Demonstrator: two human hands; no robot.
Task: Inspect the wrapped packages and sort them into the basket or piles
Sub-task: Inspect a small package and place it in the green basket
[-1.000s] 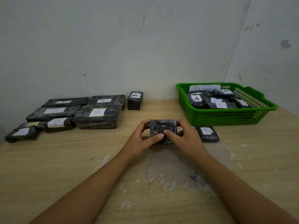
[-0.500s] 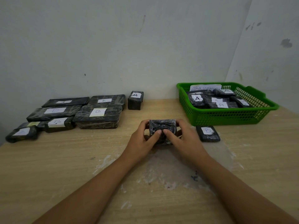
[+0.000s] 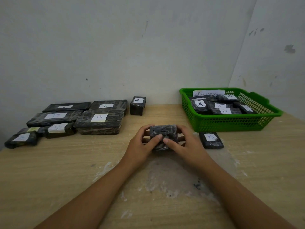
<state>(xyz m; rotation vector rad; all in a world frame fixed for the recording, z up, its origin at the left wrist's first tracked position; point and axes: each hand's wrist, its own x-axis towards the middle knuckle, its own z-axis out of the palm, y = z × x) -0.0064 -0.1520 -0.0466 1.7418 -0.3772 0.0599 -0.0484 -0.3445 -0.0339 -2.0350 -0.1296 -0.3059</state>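
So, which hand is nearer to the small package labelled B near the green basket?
Right. The right hand lies just left of that package; the left hand is farther left, beyond the held package.

Bare wooden tabletop (image 3: pixel 49 179) lies open on the near side. Left rear blocked by cluster of black wrapped labelled packages (image 3: pixel 99 122). Right rear: green plastic mesh basket (image 3: pixel 231 123), flat black package marked B (image 3: pixel 211 140) just before it. Small upright black package marked A (image 3: pixel 137 105) stands by the wall, with a clear lane between it and the basket.

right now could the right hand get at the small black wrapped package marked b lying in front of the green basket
Probably yes. The small black wrapped package marked B lies bare on the wooden table just beside the right hand, nothing between them. But both hands grip the black wrapped package, so it must let go first.
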